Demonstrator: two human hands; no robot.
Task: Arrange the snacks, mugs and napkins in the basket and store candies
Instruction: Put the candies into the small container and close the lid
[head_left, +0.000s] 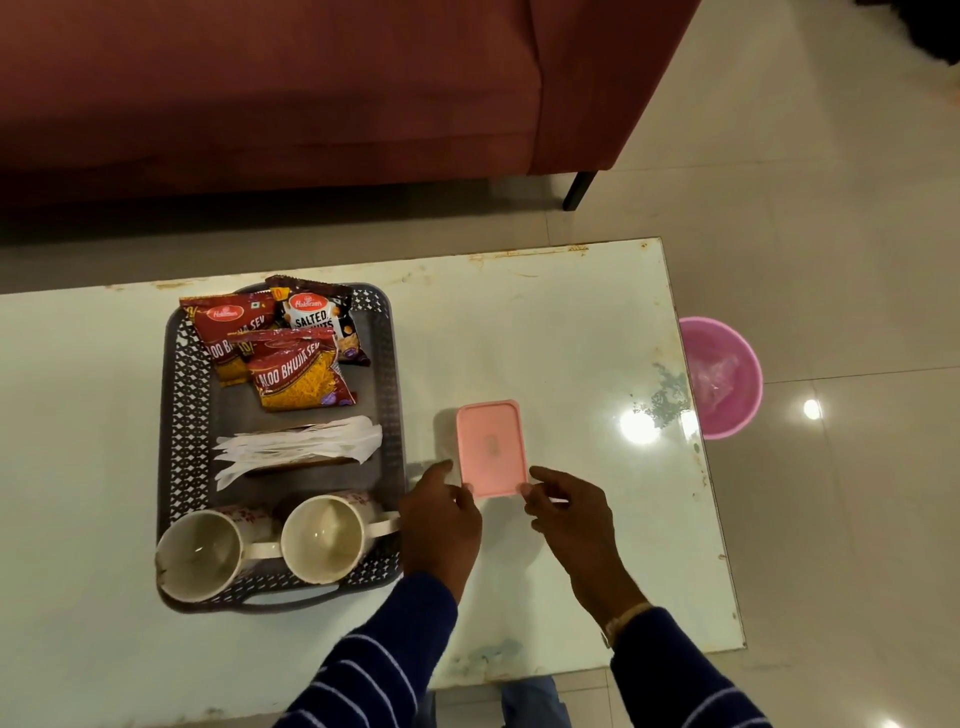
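Left hand (441, 525): fingers curled, thumb and fingertips pinching the near-left corner of the pink lidded box (491, 447).
Right hand (566, 512): pinching the box's near-right corner.
Box: on the white table (571, 322), just right of the grey basket (387, 332).
Basket: three snack packets (296, 353), napkins (301, 447), two mugs (260, 545).

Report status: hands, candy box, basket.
Left hand and right hand both pinch near edge of pink box, lid on. Basket holds snacks, napkins, two mugs. Nothing in the way.
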